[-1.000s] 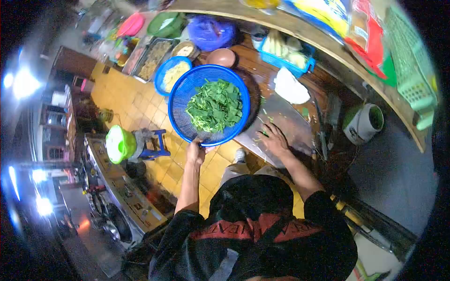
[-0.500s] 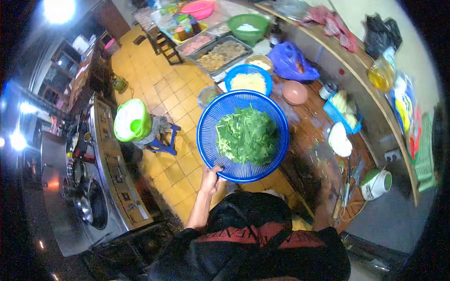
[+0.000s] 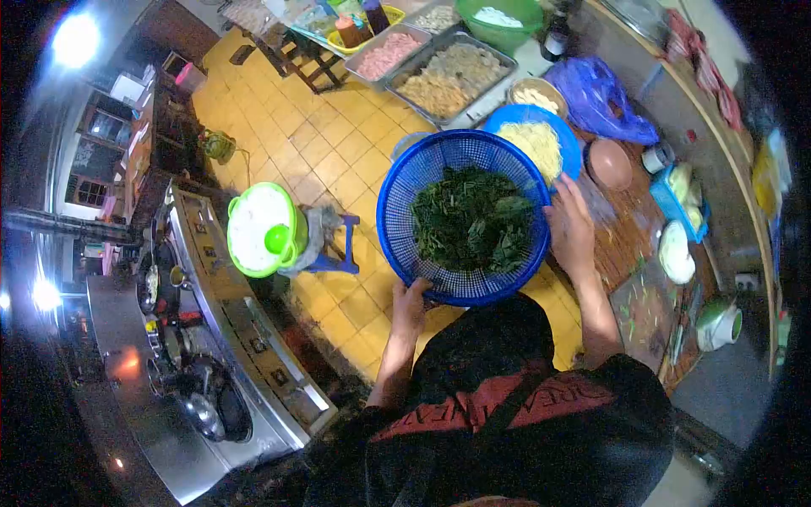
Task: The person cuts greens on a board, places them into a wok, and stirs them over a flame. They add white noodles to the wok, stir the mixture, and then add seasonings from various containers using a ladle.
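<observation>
A large round blue basket (image 3: 390,245) hangs in front of my body, with chopped leafy greens (image 3: 470,221) piled inside. My left hand (image 3: 409,308) grips its lower left rim, thumb over the edge. On the right side, my right hand (image 3: 572,230) is against the rim with its fingers reaching up along it; part of the grip is hidden. Just beyond the basket, a blue bowl (image 3: 570,145) holds pale yellow shreds (image 3: 535,145).
On the left is a steel stove counter (image 3: 245,346) with pans. A green-rimmed bucket (image 3: 297,221) stands on a blue stool (image 3: 346,249). Trays of food (image 3: 452,78), a purple bag (image 3: 591,97) and a pink bowl (image 3: 610,164) sit beyond the basket.
The view has turned, and the stove and bucket look nearer. My right hand has come up from the worktop side to the basket's right rim. The basket has shifted right in view.
</observation>
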The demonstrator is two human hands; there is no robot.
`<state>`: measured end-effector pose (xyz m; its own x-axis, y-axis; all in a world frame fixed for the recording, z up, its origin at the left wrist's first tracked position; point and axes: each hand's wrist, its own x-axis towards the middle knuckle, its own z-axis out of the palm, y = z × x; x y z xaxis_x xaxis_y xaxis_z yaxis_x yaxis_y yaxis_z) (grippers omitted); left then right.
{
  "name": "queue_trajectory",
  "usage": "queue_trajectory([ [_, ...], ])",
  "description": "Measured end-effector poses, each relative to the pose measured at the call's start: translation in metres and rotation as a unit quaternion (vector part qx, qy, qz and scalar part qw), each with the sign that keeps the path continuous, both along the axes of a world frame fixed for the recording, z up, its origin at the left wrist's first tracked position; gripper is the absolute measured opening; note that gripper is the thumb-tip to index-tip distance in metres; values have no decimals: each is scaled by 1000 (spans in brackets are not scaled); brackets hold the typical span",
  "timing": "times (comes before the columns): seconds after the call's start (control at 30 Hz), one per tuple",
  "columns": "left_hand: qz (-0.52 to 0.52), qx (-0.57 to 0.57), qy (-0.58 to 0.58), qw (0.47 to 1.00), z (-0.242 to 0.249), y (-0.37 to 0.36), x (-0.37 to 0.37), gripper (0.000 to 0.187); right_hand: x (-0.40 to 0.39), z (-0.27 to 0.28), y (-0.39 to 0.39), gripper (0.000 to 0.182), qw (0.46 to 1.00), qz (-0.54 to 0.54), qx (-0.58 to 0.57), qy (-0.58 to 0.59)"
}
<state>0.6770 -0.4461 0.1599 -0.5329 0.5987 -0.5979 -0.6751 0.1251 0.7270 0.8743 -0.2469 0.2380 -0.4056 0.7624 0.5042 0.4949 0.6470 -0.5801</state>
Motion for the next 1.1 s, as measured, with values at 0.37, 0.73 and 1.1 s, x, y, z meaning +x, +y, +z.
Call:
queue_trajectory([
  [0.37, -45, 7, 258, 965, 83, 103, -220, 27, -206, -25, 127, 19, 805, 80, -557, 187],
  [0.73, 231, -68, 212, 947, 68, 44, -444, 38, -383, 44, 311, 20, 781, -75, -463, 412],
  [1.1, 239, -3, 229, 944, 66, 108, -648, 37, -494, -26, 558, 28, 747, -249, -360, 500],
])
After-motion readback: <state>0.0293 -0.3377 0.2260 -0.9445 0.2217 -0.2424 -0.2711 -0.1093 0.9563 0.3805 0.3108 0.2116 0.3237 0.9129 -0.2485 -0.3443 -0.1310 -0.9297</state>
